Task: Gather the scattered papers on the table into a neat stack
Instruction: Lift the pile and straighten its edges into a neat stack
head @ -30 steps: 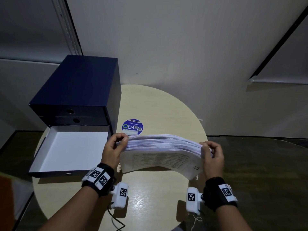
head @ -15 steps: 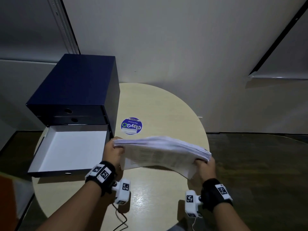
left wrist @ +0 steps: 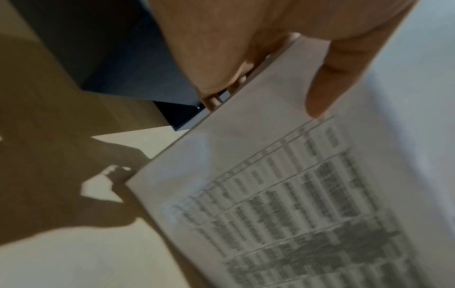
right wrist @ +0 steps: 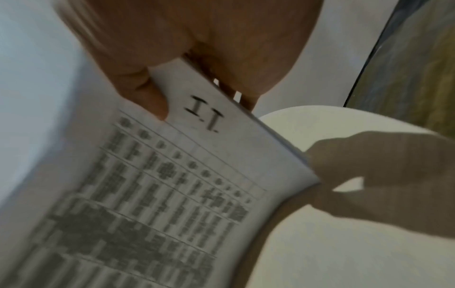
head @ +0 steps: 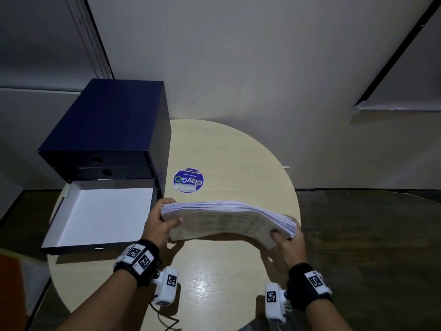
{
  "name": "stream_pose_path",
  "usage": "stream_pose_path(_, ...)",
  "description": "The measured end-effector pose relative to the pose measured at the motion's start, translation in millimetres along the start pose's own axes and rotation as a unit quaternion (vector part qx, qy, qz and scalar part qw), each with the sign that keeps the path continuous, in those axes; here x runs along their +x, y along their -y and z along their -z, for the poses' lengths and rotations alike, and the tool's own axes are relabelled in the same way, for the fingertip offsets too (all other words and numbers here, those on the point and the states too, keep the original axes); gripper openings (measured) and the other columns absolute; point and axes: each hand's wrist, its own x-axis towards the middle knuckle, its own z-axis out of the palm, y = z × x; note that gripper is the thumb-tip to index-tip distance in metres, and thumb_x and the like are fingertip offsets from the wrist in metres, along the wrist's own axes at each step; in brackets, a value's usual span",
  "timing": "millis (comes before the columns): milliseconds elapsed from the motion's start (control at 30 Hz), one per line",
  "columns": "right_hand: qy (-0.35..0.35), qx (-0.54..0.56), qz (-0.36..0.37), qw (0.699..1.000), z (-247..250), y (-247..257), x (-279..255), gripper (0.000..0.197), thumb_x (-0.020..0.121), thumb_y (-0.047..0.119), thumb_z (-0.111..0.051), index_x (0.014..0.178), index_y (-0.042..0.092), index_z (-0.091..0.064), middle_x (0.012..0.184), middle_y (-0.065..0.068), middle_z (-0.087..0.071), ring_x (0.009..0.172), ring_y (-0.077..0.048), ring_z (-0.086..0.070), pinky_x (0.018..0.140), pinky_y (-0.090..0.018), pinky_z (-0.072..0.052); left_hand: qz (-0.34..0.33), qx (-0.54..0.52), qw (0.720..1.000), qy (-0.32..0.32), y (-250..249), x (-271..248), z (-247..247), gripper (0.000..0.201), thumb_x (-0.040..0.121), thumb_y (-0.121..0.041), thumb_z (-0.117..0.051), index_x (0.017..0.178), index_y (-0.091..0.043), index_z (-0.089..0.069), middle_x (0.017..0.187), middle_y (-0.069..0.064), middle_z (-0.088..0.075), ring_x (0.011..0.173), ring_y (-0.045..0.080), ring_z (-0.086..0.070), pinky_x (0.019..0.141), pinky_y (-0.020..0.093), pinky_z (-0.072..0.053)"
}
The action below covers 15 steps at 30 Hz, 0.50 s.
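Note:
A thick stack of printed papers point(head: 226, 219) hangs above the round beige table point(head: 222, 278), its middle arched upward and its right end lower. My left hand point(head: 160, 223) grips the stack's left end, thumb on the printed near face and fingers behind. My right hand point(head: 286, 240) grips the lower right end the same way. In the left wrist view the thumb point(left wrist: 327, 81) lies on the papers point(left wrist: 307, 204). In the right wrist view the thumb point(right wrist: 138, 85) presses the page point(right wrist: 160, 194) beside a printed "11".
A dark blue drawer cabinet point(head: 107, 130) stands on the table's left, its bottom drawer point(head: 100, 216) pulled out and white inside. A round blue sticker point(head: 188, 180) lies behind the stack. Dark floor point(head: 370, 247) lies to the right, a wall behind.
The stack has tilted, its right end dropping as my right hand moved down and shifted its grip under that end. My left hand stayed near the drawer's corner.

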Motion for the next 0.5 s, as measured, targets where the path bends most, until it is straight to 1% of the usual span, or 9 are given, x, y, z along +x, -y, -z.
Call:
stream_pose_path(67,-0.007,0.029,0.024,0.999,0.4,3.6,2.4,0.042,0.083,-0.007,-0.071,0.114,0.018,-0.055,0.105,0.0,-0.064,0.088,-0.002,-0.067,0.07,-0.02,-0.058,-0.034,-0.063,0.997,-0.007,-6.7,-3.8,-2.4,0.043,0.07,-0.002,-0.069,0.109,-0.003,-0.052,0.1,0.007,-0.06,0.084,0.01,-0.064,0.058,0.017,-0.053)
stream_pose_path(133,-0.034,0.045,0.049,0.997,-3.0,10.5,3.3,0.04,0.083,0.001,-0.075,0.115,0.017,-0.056,0.109,0.002,-0.062,0.093,-0.006,-0.065,0.072,-0.024,-0.058,-0.062,-0.083,0.994,-0.021,-11.1,-4.7,-6.8,0.043,0.072,-0.014,-0.069,0.11,-0.002,-0.053,0.1,0.004,-0.061,0.081,0.001,-0.063,0.065,0.015,-0.051)
stream_pose_path(167,-0.056,0.052,0.054,0.996,-6.3,14.1,3.8,0.035,0.084,0.007,-0.076,0.112,0.017,-0.058,0.108,0.001,-0.063,0.095,-0.011,-0.064,0.071,-0.024,-0.056,-0.065,-0.077,0.994,-0.034,-13.1,-3.8,-9.2,0.039,0.074,-0.022,-0.069,0.106,-0.005,-0.055,0.099,0.002,-0.061,0.081,0.002,-0.062,0.068,0.018,-0.05)
stream_pose_path(233,-0.109,0.042,0.04,0.992,-13.6,19.1,7.4,0.017,0.087,0.02,-0.075,0.099,0.023,-0.062,0.103,-0.001,-0.064,0.096,-0.021,-0.062,0.07,-0.032,-0.054,-0.046,-0.046,0.995,-0.07,-12.2,1.0,-11.8,0.029,0.08,-0.035,-0.067,0.098,-0.014,-0.059,0.096,0.0,-0.063,0.082,0.009,-0.06,0.072,0.028,-0.048)
stream_pose_path(300,-0.137,0.016,0.014,0.99,-18.1,20.2,10.9,0.01,0.087,0.031,-0.074,0.088,0.029,-0.064,0.099,0.0,-0.066,0.095,-0.026,-0.062,0.073,-0.044,-0.055,-0.031,-0.011,0.995,-0.097,-7.7,6.1,-11.8,0.014,0.088,-0.034,-0.066,0.093,-0.021,-0.062,0.098,0.0,-0.066,0.088,0.018,-0.061,0.077,0.04,-0.049)
stream_pose_path(333,-0.141,0.009,0.006,0.99,-18.9,20.9,11.9,0.01,0.087,0.034,-0.073,0.087,0.029,-0.064,0.098,0.001,-0.067,0.094,-0.026,-0.062,0.075,-0.048,-0.056,-0.029,0.002,0.994,-0.103,-6.1,7.6,-12.0,0.009,0.09,-0.032,-0.065,0.091,-0.023,-0.062,0.099,0.0,-0.067,0.091,0.021,-0.061,0.08,0.042,-0.05)
stream_pose_path(400,-0.147,0.01,0.009,0.989,-18.4,23.6,12.3,0.009,0.087,0.032,-0.072,0.09,0.029,-0.064,0.099,0.005,-0.065,0.092,-0.02,-0.061,0.076,-0.046,-0.054,-0.035,0.002,0.994,-0.105,-3.8,9.4,-12.0,0.005,0.091,-0.029,-0.064,0.09,-0.024,-0.063,0.098,0.0,-0.067,0.09,0.02,-0.06,0.08,0.04,-0.049)
stream_pose_path(467,-0.138,0.001,0.02,0.99,-18.7,25.5,12.1,0.012,0.088,0.029,-0.072,0.096,0.028,-0.063,0.099,0.009,-0.064,0.09,-0.012,-0.06,0.074,-0.038,-0.053,-0.044,0.01,0.993,-0.107,-5.3,9.6,-11.5,0.004,0.091,-0.028,-0.065,0.09,-0.024,-0.063,0.096,-0.002,-0.066,0.088,0.017,-0.059,0.077,0.034,-0.047)
stream_pose_path(500,-0.136,-0.006,0.022,0.99,-17.9,24.8,12.0,0.012,0.088,0.029,-0.072,0.096,0.028,-0.064,0.099,0.009,-0.065,0.09,-0.012,-0.06,0.075,-0.037,-0.053,-0.044,0.014,0.993,-0.107,-4.9,10.3,-11.1,0.005,0.091,-0.028,-0.065,0.089,-0.024,-0.064,0.095,-0.003,-0.066,0.087,0.016,-0.059,0.076,0.032,-0.047)
